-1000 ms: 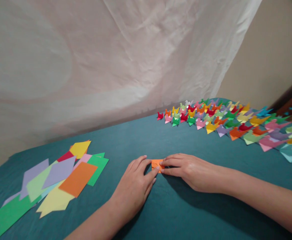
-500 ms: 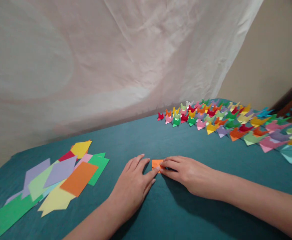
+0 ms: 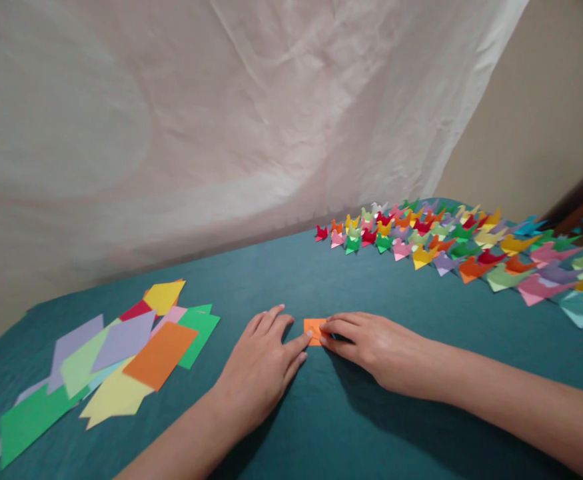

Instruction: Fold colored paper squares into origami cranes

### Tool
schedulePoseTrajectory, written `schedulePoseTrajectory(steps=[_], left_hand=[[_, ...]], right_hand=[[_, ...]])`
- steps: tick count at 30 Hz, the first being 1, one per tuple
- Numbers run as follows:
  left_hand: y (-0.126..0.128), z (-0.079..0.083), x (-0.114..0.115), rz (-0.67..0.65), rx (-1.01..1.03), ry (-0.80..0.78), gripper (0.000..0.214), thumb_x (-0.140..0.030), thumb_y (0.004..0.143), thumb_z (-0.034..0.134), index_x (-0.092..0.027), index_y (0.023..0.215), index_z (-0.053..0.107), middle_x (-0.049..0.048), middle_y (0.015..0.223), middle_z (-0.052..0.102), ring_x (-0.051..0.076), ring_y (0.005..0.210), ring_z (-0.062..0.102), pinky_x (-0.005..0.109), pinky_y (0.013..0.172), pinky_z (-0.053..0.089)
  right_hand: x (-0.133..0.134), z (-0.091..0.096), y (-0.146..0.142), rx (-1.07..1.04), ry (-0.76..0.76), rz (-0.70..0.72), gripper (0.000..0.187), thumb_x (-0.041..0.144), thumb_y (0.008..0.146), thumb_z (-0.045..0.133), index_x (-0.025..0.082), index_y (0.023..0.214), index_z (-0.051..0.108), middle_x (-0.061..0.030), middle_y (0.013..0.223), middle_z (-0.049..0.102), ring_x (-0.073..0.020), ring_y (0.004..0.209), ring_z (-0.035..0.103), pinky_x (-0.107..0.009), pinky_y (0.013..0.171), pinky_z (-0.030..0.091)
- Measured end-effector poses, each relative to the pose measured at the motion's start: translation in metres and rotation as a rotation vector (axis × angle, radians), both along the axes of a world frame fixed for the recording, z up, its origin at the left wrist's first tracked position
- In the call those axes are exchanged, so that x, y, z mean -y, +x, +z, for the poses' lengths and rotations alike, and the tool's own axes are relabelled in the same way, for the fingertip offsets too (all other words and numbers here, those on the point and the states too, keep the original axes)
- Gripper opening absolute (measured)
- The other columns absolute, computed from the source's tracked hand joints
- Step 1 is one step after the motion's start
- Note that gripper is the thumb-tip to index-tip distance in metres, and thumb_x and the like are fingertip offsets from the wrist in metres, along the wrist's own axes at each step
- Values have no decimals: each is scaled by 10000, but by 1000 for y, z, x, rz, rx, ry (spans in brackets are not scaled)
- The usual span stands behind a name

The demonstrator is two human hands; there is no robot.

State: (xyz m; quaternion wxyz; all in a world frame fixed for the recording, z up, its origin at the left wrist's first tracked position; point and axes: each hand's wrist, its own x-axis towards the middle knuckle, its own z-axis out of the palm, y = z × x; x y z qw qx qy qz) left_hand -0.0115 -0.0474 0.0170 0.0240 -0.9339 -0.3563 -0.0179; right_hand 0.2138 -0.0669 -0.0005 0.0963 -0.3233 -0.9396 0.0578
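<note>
A small folded piece of orange paper (image 3: 314, 327) lies flat on the teal-covered table, between my two hands. My right hand (image 3: 364, 337) has its fingers closed together on the paper's right side, covering that part. From the left, my left hand (image 3: 266, 357) reaches in with its fingers apart. One of its fingertips rests at the paper's lower left part, and the other fingers are spread over the cloth. Faint crease lines show on the paper's surface.
Loose coloured paper sheets (image 3: 124, 340) overlap on the left of the teal cloth (image 3: 251, 273). Several rows of small folded paper birds (image 3: 424, 257) stand at the back right. A pale, wrinkled sheet (image 3: 221, 133) hangs behind the table.
My left hand has slid slightly left, its fingertip uncovering more of the orange paper. My right hand has stayed on the paper's right side.
</note>
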Motion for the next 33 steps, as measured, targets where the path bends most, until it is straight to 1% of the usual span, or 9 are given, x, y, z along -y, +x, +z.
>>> schedulePoseTrajectory(steps=[5,8,12,16,19,24,29,33], left_hand=[[0,3,-1,-1,-1,-7,268,-301,891,486,-272,1132,600,85,1165,559,300,1205,414,502,964,361],[-1,3,0,-2,4,1,264,-284,888,492,-260,1127,602,86,1158,562,298,1207,415,495,968,363],[-1,-5,1,-26,58,27,255,-273,888,490,-226,1112,604,92,1172,557,291,1218,406,483,985,356],[2,-13,3,-39,121,53,286,-271,919,425,-195,1150,575,98,1199,545,270,1238,386,464,1022,331],[5,-16,4,-39,108,31,328,-304,921,422,-212,1219,523,91,1271,504,273,1274,342,470,1041,312],[5,-16,2,-3,58,-18,390,-398,922,402,-267,1284,465,77,1358,435,293,1309,287,501,1048,290],[4,-13,1,12,41,-47,385,-387,933,379,-281,1294,458,75,1362,431,295,1322,263,510,1048,281],[2,-12,0,-5,59,-52,376,-368,936,378,-277,1290,464,73,1356,437,290,1321,267,513,1043,286]], right_hand=[[0,2,0,2,-6,-6,349,96,876,428,136,1199,555,-138,1135,568,-235,1090,505,-374,904,455],[-1,1,1,17,-7,-4,340,117,890,419,141,1201,554,-133,1140,565,-234,1086,504,-372,904,453],[-1,0,2,2,-14,-5,348,119,883,440,152,1212,550,-127,1135,572,-235,1102,498,-377,917,441],[-2,0,3,-17,-23,-4,366,101,862,468,158,1213,552,-127,1141,575,-229,1093,508,-373,918,437],[-3,-1,3,-5,-20,-10,379,101,864,466,161,1231,539,-123,1174,564,-233,1108,499,-378,921,436],[-3,-4,4,-44,-17,2,383,104,853,484,171,1225,544,-117,1186,566,-225,1131,492,-374,941,425],[-2,-3,6,-49,-28,15,404,80,828,486,164,1217,555,-122,1202,566,-232,1142,493,-378,940,431],[-2,0,8,-69,-34,31,439,44,796,486,176,1207,568,-122,1237,553,-237,1158,490,-379,938,437]])
